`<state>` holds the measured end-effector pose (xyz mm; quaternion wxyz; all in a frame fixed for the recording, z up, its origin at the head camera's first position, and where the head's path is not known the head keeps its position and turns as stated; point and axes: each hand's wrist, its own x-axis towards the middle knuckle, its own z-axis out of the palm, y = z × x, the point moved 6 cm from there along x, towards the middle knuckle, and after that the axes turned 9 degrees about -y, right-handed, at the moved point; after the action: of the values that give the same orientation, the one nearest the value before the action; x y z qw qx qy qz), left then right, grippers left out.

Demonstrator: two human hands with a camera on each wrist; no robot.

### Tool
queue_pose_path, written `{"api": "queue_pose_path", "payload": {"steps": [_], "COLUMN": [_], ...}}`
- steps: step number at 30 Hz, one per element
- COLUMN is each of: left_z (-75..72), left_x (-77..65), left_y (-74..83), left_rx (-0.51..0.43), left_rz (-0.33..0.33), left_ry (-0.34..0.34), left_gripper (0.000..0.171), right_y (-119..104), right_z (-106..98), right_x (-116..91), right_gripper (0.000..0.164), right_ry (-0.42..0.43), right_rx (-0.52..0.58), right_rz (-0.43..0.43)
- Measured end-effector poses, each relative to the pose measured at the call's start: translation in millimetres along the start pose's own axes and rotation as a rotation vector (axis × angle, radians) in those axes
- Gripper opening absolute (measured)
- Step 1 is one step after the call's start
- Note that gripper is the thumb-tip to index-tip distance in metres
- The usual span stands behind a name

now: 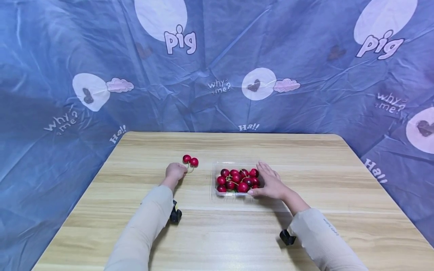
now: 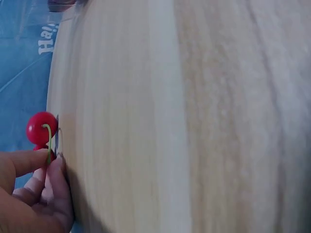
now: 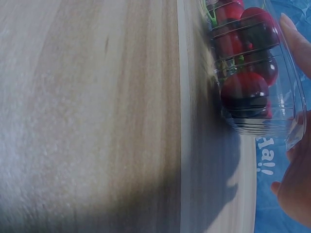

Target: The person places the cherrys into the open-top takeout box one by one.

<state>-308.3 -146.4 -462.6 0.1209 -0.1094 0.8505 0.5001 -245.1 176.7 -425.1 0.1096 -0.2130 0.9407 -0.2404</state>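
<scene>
Two red cherries (image 1: 194,162) joined by green stems lie on the left part of the table. My left hand (image 1: 176,171) pinches their stem (image 2: 50,141) between thumb and fingertips. In the left wrist view one cherry (image 2: 41,128) stands out in front, and the other is mostly hidden behind the fingers. A clear plastic box (image 1: 234,163) full of cherries (image 1: 236,177) sits near the middle of the table. My right hand (image 1: 270,183) rests against its right side, fingers extended and spread, the thumb by the near corner. The right wrist view shows the box's ribbed wall (image 3: 262,128) beside that hand.
The pale wood-grain table (image 1: 217,233) has rounded far corners. A blue printed cloth (image 1: 210,101) hangs behind it and along both sides. Small black devices (image 1: 175,215) are worn at both wrists, below the sleeves.
</scene>
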Motion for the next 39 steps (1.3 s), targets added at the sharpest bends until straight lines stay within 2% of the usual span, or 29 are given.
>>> {"api": "queue_pose_path", "payload": {"steps": [5,10,16,23,39], "left_z": [-0.8,-5.3,-9.2,-7.0,13.6], "left_x": [1.6,-2.9,-11.0,-24.2,-55.3], "left_y": [-5.3,-8.5,-6.7,4.6,44.5], "left_rx": [-0.217,-0.304,-0.308,-0.317,-0.272], "left_rz": [0.009,0.01,0.018,0.034,0.201], "left_ry": [-0.036,-0.037,-0.046,-0.083,-0.234], "left_gripper": [0.011,0.013,0.015,0.013,0.017], "right_y": [2.4,3.4,3.4,3.6,2.4], "right_z": [0.8,1.9,2.4,2.4,2.1], "right_x": [0.3,0.8,0.3,0.2,1.1], "right_gripper": [0.109,0.109,0.109,0.108,0.108], "right_ry": [0.005,0.005,0.009,0.012,0.01], "right_rx": [0.001,-0.001,-0.001,-0.002,-0.003], "right_rz": [0.0,-0.005,-0.007,-0.009,-0.008]}}
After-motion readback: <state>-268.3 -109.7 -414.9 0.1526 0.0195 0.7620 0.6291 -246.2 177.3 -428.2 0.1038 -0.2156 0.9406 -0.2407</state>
